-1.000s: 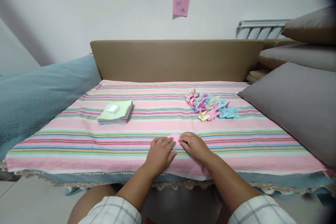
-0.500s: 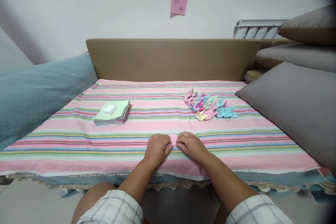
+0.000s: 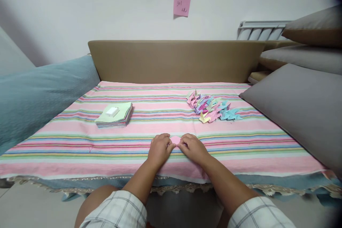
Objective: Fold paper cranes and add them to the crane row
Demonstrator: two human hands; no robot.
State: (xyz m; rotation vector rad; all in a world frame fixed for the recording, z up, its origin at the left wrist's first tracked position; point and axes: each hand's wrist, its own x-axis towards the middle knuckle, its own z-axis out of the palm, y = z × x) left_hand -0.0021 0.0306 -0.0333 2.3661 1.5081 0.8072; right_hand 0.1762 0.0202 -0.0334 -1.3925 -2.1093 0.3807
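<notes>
A small piece of pink paper (image 3: 175,140) lies on the striped cloth (image 3: 160,164) near its front edge, partly covered by my fingers. My left hand (image 3: 160,146) grips its left side, with thumb and fingers bent together. On the opposite side my right hand (image 3: 193,148) pinches the paper in the same way. The two thumb tips almost meet at the near edge of the paper. Its exact folded shape is hidden under the fingers.
Several folded paper cranes (image 3: 213,108) in mixed colours lie behind my right hand. To the left sits a stack of coloured paper (image 3: 114,117) with a small white block (image 3: 112,111) on top. Grey cushions (image 3: 294,107) border the right; a blue bolster (image 3: 48,92) borders the left.
My thumbs have come closer together at the near edge of the pink paper. Less of the paper's near side shows. Both hands stay in about the same place.
</notes>
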